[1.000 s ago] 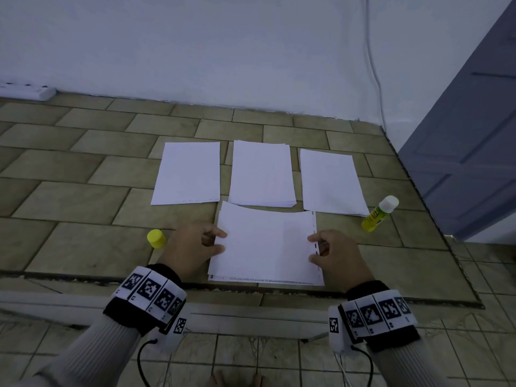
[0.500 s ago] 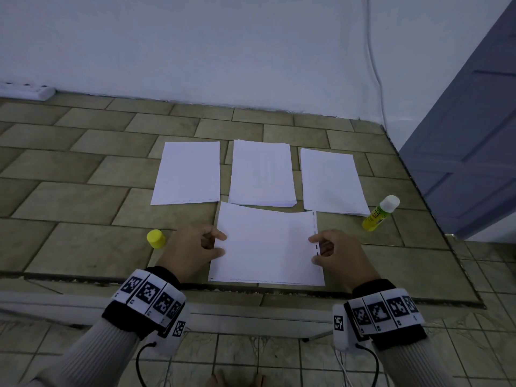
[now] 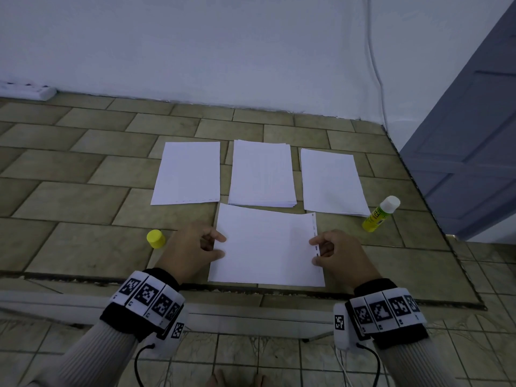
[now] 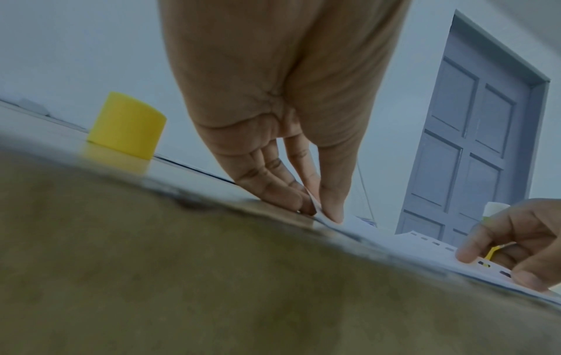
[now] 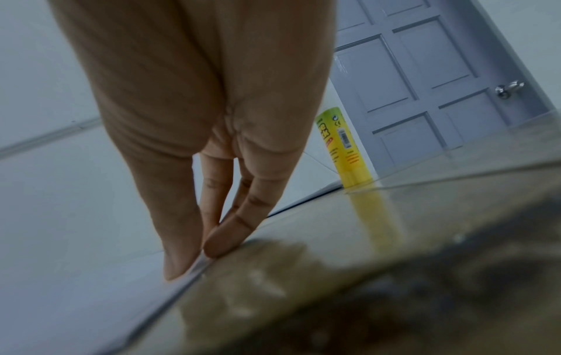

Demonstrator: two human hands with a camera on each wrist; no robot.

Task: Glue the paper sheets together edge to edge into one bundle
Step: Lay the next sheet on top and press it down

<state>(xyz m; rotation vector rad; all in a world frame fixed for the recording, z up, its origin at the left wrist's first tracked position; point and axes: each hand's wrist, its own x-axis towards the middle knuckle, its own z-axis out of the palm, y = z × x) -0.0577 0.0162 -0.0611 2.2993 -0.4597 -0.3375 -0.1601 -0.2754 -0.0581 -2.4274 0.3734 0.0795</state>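
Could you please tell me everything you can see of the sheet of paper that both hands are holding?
The held sheet is plain white paper, lying landscape and nearly flat at the near edge of the tiled surface. A row of small dark marks runs along its right edge. The left hand pinches its left edge and the right hand its right edge. Its far edge lies close to the middle paper stack.

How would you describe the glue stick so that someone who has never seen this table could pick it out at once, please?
Start at the tiled table and go to its right side, next to the grey door. Just past the rightmost sheet stands the glue stick. It is a yellow tube with a white top, unlike the short, all-yellow cap on the left.
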